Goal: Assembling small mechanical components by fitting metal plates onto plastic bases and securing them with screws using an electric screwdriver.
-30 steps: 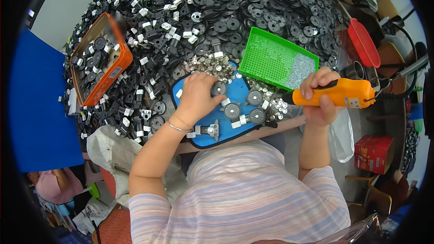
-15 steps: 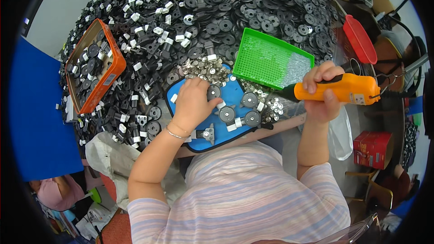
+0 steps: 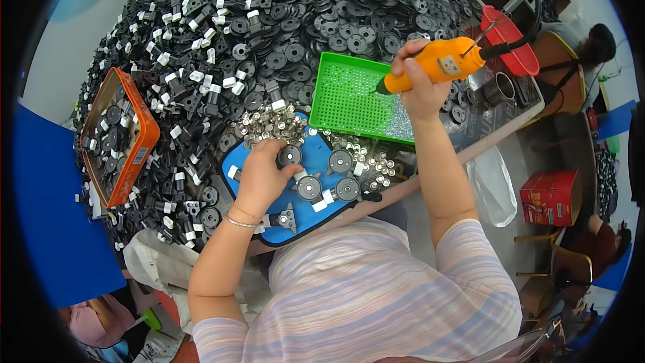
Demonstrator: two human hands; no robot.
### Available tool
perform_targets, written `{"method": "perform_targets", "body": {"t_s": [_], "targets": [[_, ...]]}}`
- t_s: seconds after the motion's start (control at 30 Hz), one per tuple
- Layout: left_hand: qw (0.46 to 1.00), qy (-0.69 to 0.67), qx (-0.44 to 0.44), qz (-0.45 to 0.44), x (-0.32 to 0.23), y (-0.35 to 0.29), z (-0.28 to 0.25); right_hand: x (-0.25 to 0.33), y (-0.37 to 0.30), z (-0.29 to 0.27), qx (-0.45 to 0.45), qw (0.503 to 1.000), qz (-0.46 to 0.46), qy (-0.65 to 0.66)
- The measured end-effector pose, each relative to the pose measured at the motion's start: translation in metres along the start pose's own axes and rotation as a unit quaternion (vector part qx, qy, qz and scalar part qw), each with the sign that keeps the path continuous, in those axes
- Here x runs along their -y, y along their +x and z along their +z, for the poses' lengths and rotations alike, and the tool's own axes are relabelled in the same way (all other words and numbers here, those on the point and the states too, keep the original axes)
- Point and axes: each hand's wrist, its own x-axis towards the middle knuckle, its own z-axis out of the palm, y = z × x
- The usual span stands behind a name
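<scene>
Right hand: wrapped round orange screwdriver, long axis slanting left and toward me, tip over green tray.
Left hand: pinches black wheel over blue mat.
Wheel: left of screwdriver tip, closer to me; my left hand nearest.

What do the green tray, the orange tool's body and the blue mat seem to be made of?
Green tray: likely moulded plastic, slightly glossy, with a regular dotted grid on its floor.
Orange tool in the right hand: body probably hard plastic, smooth and evenly coloured.
Blue mat: matte, dark-edged; perhaps fabric or rubber, unclear which.
</scene>
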Motion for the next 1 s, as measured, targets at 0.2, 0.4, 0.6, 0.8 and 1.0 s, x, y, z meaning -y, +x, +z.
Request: {"method": "perform_targets", "body": {"t_s": [0.2,0.4,0.6,0.8,1.0], "targets": [[1.0,-0.005,0.005,-0.013,-0.002,0.0,0.001,-0.003,0.004,0.009,0.017,1.0,0.014,-0.014],[1.0,-0.013,0.013,-0.017,-0.004,0.001,-0.001,-0.002,0.005,0.015,0.01,1.0,0.017,-0.022],[1.0,-0.016,0.006,-0.008,0.0,-0.001,0.001,-0.007,0.005,0.009,0.02,0.999,0.038,-0.005],[0.999,-0.027,0.013,-0.022,-0.002,0.0,-0.001,0.004,0.01,0.013,0.027,0.999,0.042,-0.012],[0.999,-0.028,0.01,-0.012,0.001,0.0,0.0,0.027,-0.007,0.05,0.144,0.984,0.039,0.101]]}}
